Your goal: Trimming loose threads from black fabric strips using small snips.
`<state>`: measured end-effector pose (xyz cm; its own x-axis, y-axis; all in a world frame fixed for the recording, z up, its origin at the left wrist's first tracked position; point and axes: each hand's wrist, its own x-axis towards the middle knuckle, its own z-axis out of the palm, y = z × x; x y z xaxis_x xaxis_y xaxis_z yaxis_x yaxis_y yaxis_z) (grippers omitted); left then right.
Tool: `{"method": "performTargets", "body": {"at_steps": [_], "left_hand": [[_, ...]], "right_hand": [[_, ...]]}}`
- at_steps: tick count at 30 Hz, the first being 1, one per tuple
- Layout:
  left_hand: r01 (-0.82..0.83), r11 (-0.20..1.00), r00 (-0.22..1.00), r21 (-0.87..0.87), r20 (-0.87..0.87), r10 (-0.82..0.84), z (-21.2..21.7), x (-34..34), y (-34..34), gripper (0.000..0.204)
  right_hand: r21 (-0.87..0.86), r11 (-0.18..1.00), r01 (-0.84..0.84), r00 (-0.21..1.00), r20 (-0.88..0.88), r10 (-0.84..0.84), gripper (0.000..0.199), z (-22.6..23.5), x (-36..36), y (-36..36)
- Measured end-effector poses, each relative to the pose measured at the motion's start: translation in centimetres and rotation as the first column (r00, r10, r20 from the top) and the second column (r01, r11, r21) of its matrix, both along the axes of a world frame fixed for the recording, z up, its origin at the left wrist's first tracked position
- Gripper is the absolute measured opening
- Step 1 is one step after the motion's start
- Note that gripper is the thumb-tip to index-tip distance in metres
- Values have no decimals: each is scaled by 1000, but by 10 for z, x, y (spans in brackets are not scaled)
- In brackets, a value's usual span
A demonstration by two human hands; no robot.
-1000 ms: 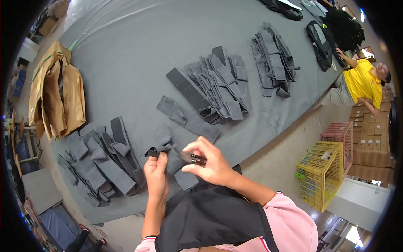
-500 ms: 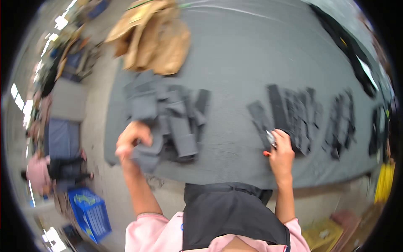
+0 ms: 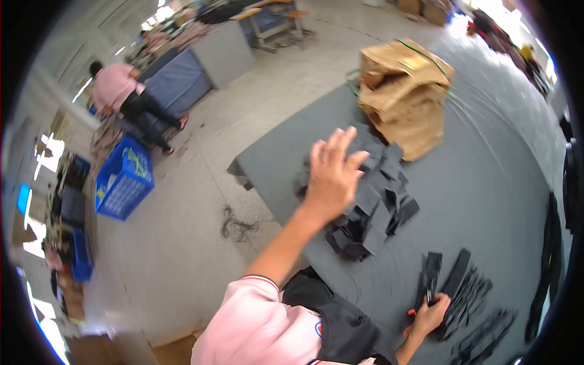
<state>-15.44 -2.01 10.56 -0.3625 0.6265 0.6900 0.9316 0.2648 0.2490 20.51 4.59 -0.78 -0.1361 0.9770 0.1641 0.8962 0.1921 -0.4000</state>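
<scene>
My open left hand (image 3: 331,173) hovers spread over the heap of dark grey fabric pieces (image 3: 371,207); my right hand (image 3: 431,315), well apart, grips a black strip (image 3: 428,281) lying lengthwise away from me.

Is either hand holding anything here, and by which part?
The left hand is spread open over the heap of dark fabric pieces, holding nothing. The right hand rests on a dark strip; any grip cannot be told.

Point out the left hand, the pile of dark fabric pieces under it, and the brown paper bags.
left hand (image 3: 331,173), head view, back of the hand
pile of dark fabric pieces (image 3: 377,210), head view, middle of the heap
brown paper bags (image 3: 404,97), head view, crumpled front
</scene>
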Motion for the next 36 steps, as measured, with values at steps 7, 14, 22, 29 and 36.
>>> {"method": "performTargets", "body": {"at_steps": [7,14,22,29,36], "left_hand": [[397,768,143,502,793,-592,-36,120,-18,10],[584,764,-388,274,921,-34,-129,231,-3,55],[374,870,-258,320,937,-234,-105,252,-4,82],[263,923,-214,280,950,-228,-117,245,-2,76],[248,904,-197,347,932,-304,-94,230,-9,63]], "right_hand": [[62,990,-125,991,-38,127,21,-25,15,-3],[-102,974,-202,893,-427,140,17,-1,18,-11],[-282,887,-365,589,-808,-15,26,37,-10,-43],[-440,661,-608,459,-874,-160,38,68,-4,-59],[-391,479,-786,346,-920,-182,19,48,45,-35]]}}
